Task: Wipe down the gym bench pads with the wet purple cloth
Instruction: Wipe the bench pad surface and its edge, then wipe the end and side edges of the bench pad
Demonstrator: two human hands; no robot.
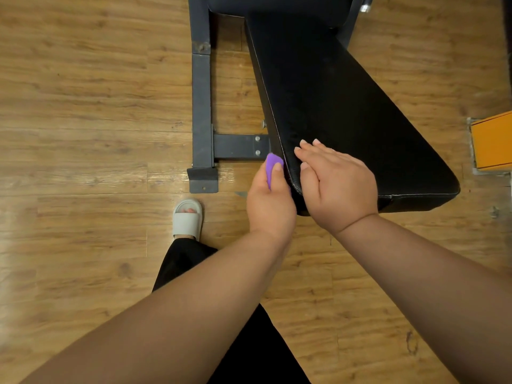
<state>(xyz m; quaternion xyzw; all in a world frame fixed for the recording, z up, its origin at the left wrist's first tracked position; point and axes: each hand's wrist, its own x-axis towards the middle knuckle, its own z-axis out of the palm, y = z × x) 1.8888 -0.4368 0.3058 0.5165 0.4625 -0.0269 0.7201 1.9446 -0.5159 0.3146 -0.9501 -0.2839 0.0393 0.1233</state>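
Note:
The black padded bench seat (pixel 346 112) runs from the top centre down to the right, widening toward me. My left hand (pixel 270 200) grips the purple cloth (pixel 272 164) against the pad's left side edge near its front corner; only the cloth's upper end shows past my fingers. My right hand (pixel 336 187) lies flat on top of the pad at that same corner, fingers straight and pointing up-left. A second black pad (pixel 277 6) sits at the top of the frame.
The bench's dark steel frame (pixel 201 106) stands left of the pad, with a bolted crossbar (pixel 241 146) and a foot plate on the wooden floor (pixel 83 134). My foot in a white slipper (pixel 187 218) is below it. An orange object (pixel 493 142) sits at the right edge.

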